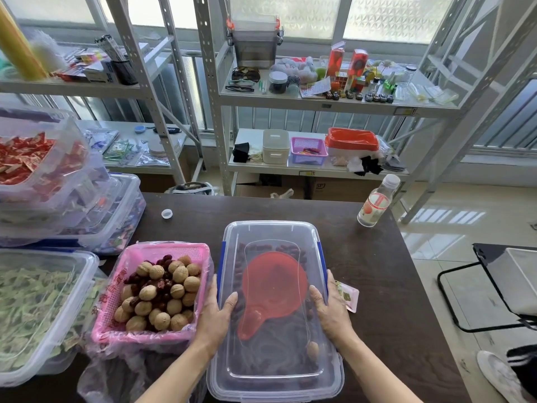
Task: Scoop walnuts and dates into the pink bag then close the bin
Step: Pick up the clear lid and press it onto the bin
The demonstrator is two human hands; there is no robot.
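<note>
Walnuts (157, 292) and dark red dates (161, 283) heap in the pink plastic bag (116, 286), which lines a pink mesh basket near the front edge of the dark worktop (363, 257), just left of the bin. The clear rectangular plastic bin (276, 385) with blue side latches sits at the front middle of the worktop, its clear lid (273, 234) already laid over it; through the lid a red plastic scoop (270, 289) lies on the remaining dates.

The left hand (216, 311) rests flat on the lid's left edge, fingers spread and open, clamped on nothing. The right hand (327, 308) mirrors it on the right edge, fingers likewise apart and pressing down.

The scooping looks finished, and closing is the step in hand. To do it well, the lid's rim should seat evenly all round before either blue latch is snapped; pressing both long sides together, as the hands are placed now, guards against one corner riding up. Whether the latches are fastened I cannot tell.

Further out, clear stacked tubs (72, 199) of wrapped sweets crowd the left edge, and a small capped clear bottle (376, 202) stands at the far right corner.
</note>
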